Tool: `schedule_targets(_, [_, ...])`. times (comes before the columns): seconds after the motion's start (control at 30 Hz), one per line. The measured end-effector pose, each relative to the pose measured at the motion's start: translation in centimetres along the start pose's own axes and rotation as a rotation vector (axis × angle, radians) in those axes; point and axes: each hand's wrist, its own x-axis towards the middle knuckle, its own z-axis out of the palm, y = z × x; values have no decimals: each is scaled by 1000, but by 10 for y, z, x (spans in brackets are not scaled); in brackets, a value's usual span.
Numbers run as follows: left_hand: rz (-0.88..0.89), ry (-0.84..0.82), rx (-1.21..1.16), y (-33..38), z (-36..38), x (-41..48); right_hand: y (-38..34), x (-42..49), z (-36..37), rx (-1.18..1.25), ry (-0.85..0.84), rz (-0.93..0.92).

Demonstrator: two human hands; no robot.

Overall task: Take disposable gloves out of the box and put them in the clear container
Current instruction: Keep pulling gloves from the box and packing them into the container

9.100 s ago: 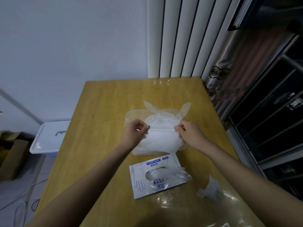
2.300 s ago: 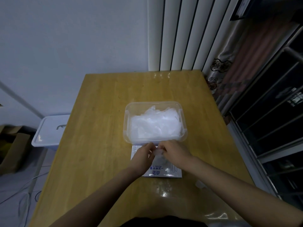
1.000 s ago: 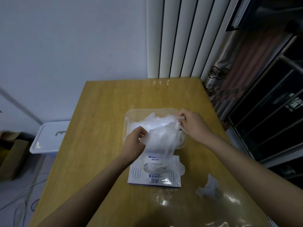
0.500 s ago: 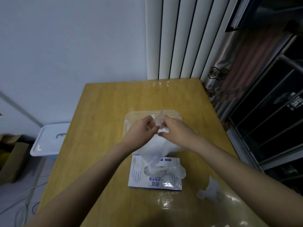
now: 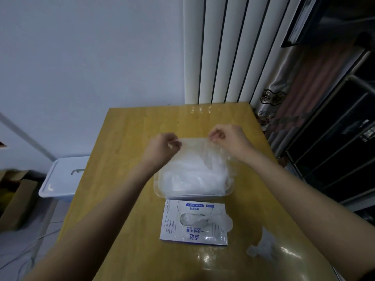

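A thin clear disposable glove (image 5: 197, 151) is stretched flat between my hands above the clear container (image 5: 160, 194). My left hand (image 5: 161, 150) pinches its left corner and my right hand (image 5: 230, 139) pinches its right corner. The container holds a pile of several crumpled gloves (image 5: 192, 177). Just in front of it lies the white and blue glove box (image 5: 193, 233), flat on the wooden table (image 5: 125, 155), with a glove poking out of its opening (image 5: 194, 218).
A crumpled clear glove or plastic scrap (image 5: 262, 247) lies on the table at the front right. A white lidded bin (image 5: 63, 177) and a cardboard box (image 5: 15, 199) stand on the floor to the left. White vertical slats and a curtain are behind the table.
My hands were close together over the container half a second ago. They have moved apart and spread the glove wide above it.
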Motion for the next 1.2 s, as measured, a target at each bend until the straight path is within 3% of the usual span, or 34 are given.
schedule_targets(0.17, [118, 320, -123, 18, -28, 5, -20, 9, -18, 94, 295, -259])
schedule_targets(0.27, [174, 352, -35, 6, -23, -8, -8, 0, -12, -11, 286, -365])
schedule_targets(0.57, [316, -16, 514, -60, 38, -26, 50, -21, 52, -306, -311, -216])
schedule_targets(0.67, [376, -126, 696, -62, 49, -18, 56, -22, 65, -393, -428, -234])
schedule_targets(0.8, [320, -368, 942, -64, 65, -12, 58, -21, 76, -465, -552, -200])
schedule_targets(0.9, [323, -451, 1032, -63, 72, -8, 61, -21, 85, -453, -624, -122])
schedule_targets(0.97, [298, -468, 998, -59, 73, -5, 62, -20, 88, -401, -696, -35])
schedule_targets(1.07, [230, -312, 820, -53, 72, 0, 56, -18, 84, -287, -737, 36])
schedule_targets(1.2, [186, -157, 506, -40, 76, -1, 35, -16, 75, -157, -362, -16])
